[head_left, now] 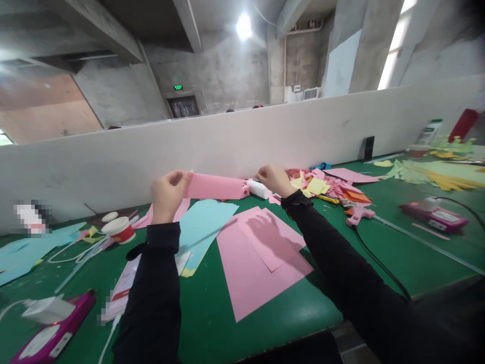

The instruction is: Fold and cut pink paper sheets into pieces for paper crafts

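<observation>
My left hand (167,196) is closed, its thumb and fingers pinching the left end of a pink paper strip (217,187). The strip stretches level to the right, above the table. My right hand (277,181) is raised to the right of the strip, its fingertips pressed together; what they hold, if anything, is too small to make out. Just below those fingertips lies a white roll (258,189), close to the strip's right end. Under my hands, pink paper sheets (242,283) overlap on the table, with the right hand's shadow across them. Light blue paper (206,227) lies beside them.
A pink glue gun (360,216) with a black cord lies right of my right arm. Paper scraps (341,189) are heaped behind it. A paper cup (119,230) stands left, and purple power strips (435,215) lie on the green table. A white partition (227,141) runs along the back.
</observation>
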### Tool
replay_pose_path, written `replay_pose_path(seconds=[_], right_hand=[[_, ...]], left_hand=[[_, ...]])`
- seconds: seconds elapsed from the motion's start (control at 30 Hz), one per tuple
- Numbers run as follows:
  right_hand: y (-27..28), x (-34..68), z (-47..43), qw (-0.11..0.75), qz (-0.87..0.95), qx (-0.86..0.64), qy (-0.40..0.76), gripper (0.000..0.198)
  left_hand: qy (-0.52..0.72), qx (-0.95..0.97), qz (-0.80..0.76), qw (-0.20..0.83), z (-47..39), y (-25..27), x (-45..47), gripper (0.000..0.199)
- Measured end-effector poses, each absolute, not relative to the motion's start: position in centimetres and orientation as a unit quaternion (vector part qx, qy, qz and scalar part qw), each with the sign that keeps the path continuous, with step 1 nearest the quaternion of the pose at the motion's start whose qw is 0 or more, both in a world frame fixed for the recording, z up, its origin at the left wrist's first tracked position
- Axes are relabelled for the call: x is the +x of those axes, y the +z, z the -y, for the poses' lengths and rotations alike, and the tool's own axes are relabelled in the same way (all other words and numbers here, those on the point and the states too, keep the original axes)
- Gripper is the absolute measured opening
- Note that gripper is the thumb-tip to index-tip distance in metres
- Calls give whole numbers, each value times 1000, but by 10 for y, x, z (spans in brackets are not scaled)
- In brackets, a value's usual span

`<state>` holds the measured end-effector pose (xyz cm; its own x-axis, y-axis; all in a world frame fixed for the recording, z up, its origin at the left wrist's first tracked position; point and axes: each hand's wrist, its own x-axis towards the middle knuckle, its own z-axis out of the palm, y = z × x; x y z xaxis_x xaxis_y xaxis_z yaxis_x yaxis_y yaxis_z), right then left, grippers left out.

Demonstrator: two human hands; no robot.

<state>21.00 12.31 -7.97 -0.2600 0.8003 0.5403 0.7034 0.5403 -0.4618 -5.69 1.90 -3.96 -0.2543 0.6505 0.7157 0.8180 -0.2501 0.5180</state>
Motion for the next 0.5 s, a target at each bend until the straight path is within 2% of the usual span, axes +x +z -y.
replay_pose_path(seconds=[0.07,0.13,0.27,0.37,0.5], right_hand=[[-76,205,-116,409,794,-428,136,19],[-72,198,-105,419,798,-362,238,27],[-66,185,-85,354,791,-225,446,31],[-66,182,-81,331,770,-193,510,31],[-67,185,-85,342,730,-206,555,29]], left_hand=[[-485,-615,615,93,-19,-40,-48,29],[-453,-662,590,97,-19,-41,-37,24],[-386,-750,523,121,-23,-47,-20,23],[-342,-786,495,139,-26,-51,-14,24],[-347,-798,465,162,-25,-53,-8,23]])
